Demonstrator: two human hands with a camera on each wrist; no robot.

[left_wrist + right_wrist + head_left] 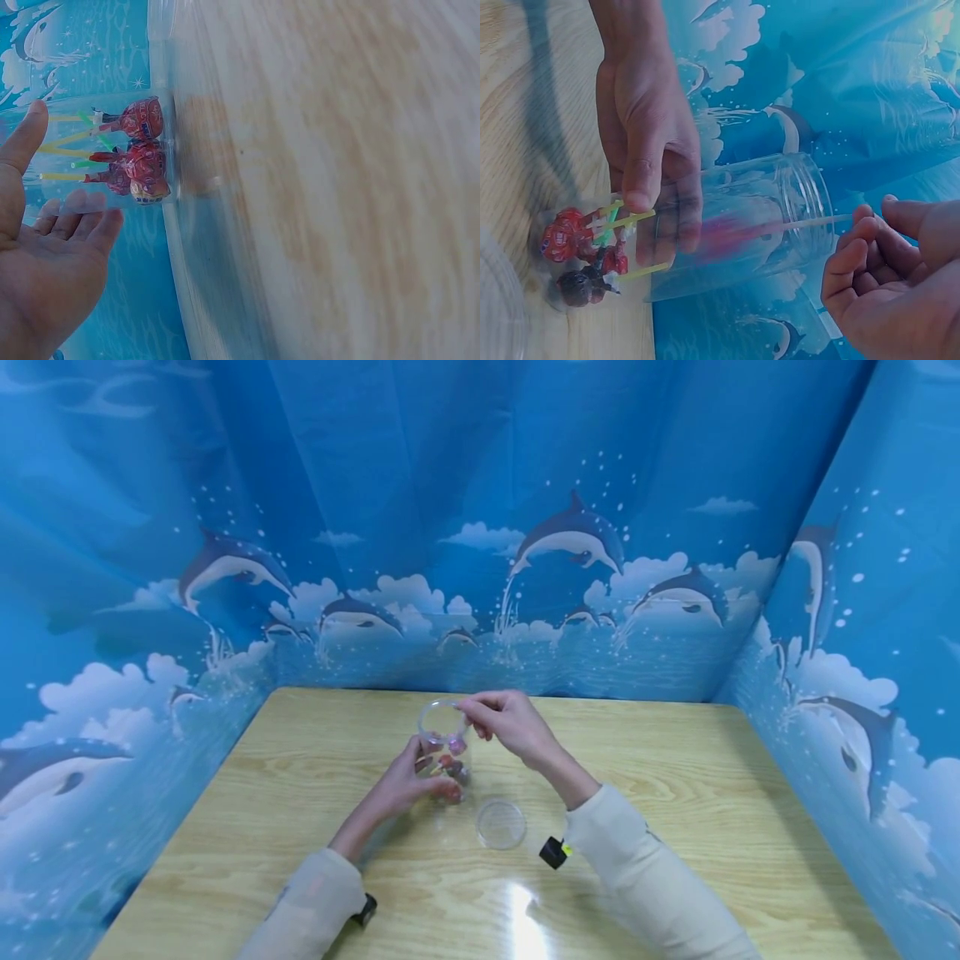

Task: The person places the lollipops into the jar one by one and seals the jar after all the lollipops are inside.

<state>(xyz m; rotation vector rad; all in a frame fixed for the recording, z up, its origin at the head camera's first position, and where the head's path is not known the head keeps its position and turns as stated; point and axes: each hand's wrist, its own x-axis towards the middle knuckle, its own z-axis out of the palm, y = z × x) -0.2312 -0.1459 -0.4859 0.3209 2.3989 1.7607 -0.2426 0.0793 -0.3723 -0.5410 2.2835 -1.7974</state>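
Observation:
My left hand [405, 781] holds a clear plastic jar [731, 176] around its side. The jar stands upright on the table, its mouth open. Near its bottom lie several wrapped lollipops [146, 161], heads down, with yellow and green sticks pointing up. At the rim, the fingertips of my right hand [510, 722] pinch the end of a white stick. That stick belongs to a pink lollipop [735, 238], blurred by motion, hanging head down inside the jar. A round clear lid [501, 824] lies flat just right of the jar.
The wooden table [675, 793] meets blue dolphin-print curtains [480, 635] at the back and sides. A small black wrist camera [553, 852] shows by the right sleeve, another black device [366, 910] by the left. Light glares off the table's front.

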